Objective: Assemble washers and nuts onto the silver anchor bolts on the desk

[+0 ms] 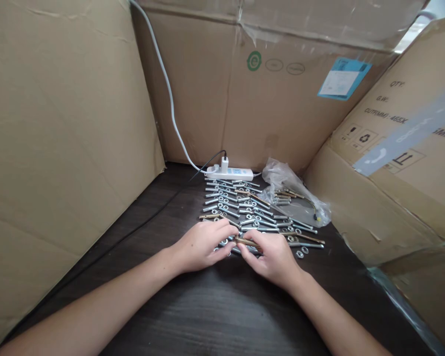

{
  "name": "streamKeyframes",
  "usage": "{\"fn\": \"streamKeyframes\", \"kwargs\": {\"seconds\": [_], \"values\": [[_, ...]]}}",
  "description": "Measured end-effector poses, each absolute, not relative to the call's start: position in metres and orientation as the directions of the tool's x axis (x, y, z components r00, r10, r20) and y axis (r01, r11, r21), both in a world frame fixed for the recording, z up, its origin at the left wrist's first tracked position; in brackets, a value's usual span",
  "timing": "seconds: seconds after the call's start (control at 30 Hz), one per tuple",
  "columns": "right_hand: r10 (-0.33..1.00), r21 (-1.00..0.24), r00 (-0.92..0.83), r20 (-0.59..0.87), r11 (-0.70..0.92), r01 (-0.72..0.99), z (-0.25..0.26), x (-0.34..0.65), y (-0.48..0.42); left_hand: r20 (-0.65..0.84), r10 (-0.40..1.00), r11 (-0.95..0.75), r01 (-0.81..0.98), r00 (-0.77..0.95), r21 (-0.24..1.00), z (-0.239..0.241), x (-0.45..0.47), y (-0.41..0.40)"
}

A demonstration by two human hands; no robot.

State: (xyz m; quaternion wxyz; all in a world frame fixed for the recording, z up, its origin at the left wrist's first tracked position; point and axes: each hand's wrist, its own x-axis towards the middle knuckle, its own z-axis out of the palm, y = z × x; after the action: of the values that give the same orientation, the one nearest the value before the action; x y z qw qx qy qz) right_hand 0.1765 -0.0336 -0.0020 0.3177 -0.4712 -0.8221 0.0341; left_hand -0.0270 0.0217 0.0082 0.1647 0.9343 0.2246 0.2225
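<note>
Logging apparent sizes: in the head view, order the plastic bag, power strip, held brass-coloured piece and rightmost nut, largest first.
1. Plastic bag
2. Power strip
3. Brass-coloured piece, partly hidden by the right hand
4. Rightmost nut

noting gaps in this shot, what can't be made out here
All in the head view:
- Far end of the brass-coloured piece: hidden by the right hand gripping it.
- Some hardware beneath the left hand: covered by that hand.
- Whether the left fingertips grip the piece too: too small to tell.
- Print on the blue label: too small and blurred.
- Upper end of the white cable: cut off by the top edge.
</note>
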Motion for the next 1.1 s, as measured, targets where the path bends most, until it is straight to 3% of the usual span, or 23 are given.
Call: {"fn": "streamKeyframes", "kwargs": {"seconds": [0.2,0.57,0.77,1.1], "values": [[0.779,-0.329,-0.399,0.484,0.585,0.741,-0.001,0.1753,-0.035,0.283,0.547,-0.777,0.351,0.788,0.523,0.0073,-0.0249,0.0184],[0.771,-0.321,-0.342,0.537,0.562,0.762,-0.0017,0.1768,-0.0334,0.386,0.504,-0.807,0.263,0.773,0.528,0.0089,-0.0302,0.0172],[0.787,-0.349,-0.355,0.504,0.562,0.75,-0.0018,0.1779,-0.0332,0.354,0.464,-0.82,0.242,0.812,0.519,0.0086,-0.0298,0.0184],[0.785,-0.35,-0.365,0.5,0.569,0.744,-0.0016,0.1779,-0.0339,0.285,0.509,-0.75,0.256,0.812,0.611,0.0117,-0.0276,0.0155]]}}
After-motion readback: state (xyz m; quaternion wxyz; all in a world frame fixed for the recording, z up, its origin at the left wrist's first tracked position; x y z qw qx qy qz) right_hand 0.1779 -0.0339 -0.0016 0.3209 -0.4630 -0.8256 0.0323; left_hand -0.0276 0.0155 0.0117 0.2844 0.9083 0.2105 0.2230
